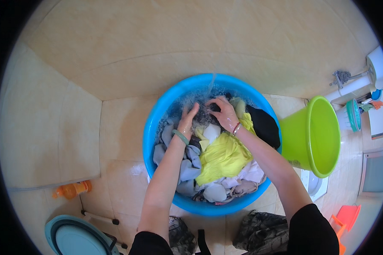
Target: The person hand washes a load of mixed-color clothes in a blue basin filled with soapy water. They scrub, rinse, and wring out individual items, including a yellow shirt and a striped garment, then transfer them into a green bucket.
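Observation:
A large blue plastic tub point(225, 208) holds clothes and water, and a thin stream of water runs into its far side. My left hand point(189, 119), below a green bangle, is at the splashing water with its fingers apart. Across from it, my right hand point(223, 111) has its fingers spread and curved, partly in the splash. Nothing shows in either palm. Yellow cloth point(223, 156) lies in the middle of the tub, grey cloth point(190, 169) to the left, black cloth point(263, 126) to the right, and pale cloths point(215, 192) nearest me.
A lime green bucket point(293, 137) lies tipped beside the tub's right side. Behind it are a small basket point(354, 114) and a wall tap point(338, 79). At the left are an orange bottle point(75, 189) and a folded teal basin point(80, 239). Tiled walls border the left and far sides.

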A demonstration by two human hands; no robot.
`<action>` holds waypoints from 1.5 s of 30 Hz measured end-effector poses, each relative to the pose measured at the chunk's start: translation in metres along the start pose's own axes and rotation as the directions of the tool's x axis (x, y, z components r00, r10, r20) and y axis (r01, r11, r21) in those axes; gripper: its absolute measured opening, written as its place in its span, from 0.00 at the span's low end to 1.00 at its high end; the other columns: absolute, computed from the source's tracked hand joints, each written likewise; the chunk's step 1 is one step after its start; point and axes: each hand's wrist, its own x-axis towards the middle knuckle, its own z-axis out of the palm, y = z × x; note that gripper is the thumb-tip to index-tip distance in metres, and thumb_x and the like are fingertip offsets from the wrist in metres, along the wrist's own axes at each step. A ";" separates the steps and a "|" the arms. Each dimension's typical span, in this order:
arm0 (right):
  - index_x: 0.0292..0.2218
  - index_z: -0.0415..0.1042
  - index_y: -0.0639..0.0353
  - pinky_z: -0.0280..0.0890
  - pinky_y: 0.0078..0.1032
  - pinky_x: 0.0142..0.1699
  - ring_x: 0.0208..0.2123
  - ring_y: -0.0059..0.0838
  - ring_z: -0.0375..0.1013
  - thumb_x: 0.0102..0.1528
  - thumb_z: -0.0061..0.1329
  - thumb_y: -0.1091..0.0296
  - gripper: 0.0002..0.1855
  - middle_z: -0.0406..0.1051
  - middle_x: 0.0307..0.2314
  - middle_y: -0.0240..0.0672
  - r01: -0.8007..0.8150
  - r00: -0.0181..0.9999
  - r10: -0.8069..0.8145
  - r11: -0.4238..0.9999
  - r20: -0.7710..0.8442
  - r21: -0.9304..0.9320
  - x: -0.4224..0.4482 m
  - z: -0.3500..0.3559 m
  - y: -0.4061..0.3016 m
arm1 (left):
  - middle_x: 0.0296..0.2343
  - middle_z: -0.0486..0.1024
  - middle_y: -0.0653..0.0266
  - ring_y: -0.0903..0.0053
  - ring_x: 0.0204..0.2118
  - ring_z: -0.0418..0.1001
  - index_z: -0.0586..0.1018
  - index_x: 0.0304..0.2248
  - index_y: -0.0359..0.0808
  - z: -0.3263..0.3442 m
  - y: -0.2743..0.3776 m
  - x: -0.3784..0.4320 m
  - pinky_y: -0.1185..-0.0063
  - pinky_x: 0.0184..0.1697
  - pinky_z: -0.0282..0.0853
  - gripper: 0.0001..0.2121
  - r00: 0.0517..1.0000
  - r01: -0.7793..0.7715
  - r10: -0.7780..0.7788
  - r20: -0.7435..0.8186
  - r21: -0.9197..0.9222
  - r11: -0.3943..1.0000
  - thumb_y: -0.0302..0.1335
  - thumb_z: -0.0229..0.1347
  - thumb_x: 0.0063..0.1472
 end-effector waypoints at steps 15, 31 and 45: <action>0.47 0.71 0.32 0.57 0.35 0.34 0.37 0.31 0.62 0.41 0.57 0.52 0.28 0.66 0.37 0.20 0.319 0.842 -0.464 0.840 -0.276 -0.438 -0.064 -0.026 -0.206 | 0.43 0.72 0.63 0.74 0.45 0.71 0.72 0.45 0.39 0.117 0.099 -0.081 0.72 0.50 0.68 0.15 0.936 0.193 0.031 0.350 -0.585 0.788 0.40 0.46 0.66; 0.24 0.73 0.57 0.69 0.35 0.30 0.26 0.43 0.74 0.49 0.52 0.66 0.06 0.73 0.24 0.41 0.059 0.853 -0.129 0.987 -0.506 -0.152 0.006 -0.038 -0.106 | 0.29 0.72 0.72 0.82 0.31 0.67 0.74 0.30 0.38 0.099 0.067 -0.080 0.80 0.39 0.64 0.09 0.888 -0.221 0.056 -0.457 -0.317 0.922 0.35 0.52 0.61; 0.58 0.56 0.52 0.62 0.42 0.52 0.52 0.47 0.59 0.52 0.52 0.56 0.35 0.57 0.53 0.44 0.271 0.914 -0.008 0.756 0.405 -0.596 -0.017 -0.025 -0.023 | 0.57 0.54 0.45 0.44 0.53 0.62 0.50 0.61 0.65 0.045 0.053 -0.049 0.62 0.51 0.64 0.36 0.968 0.094 0.250 -0.028 0.963 -0.254 0.48 0.54 0.56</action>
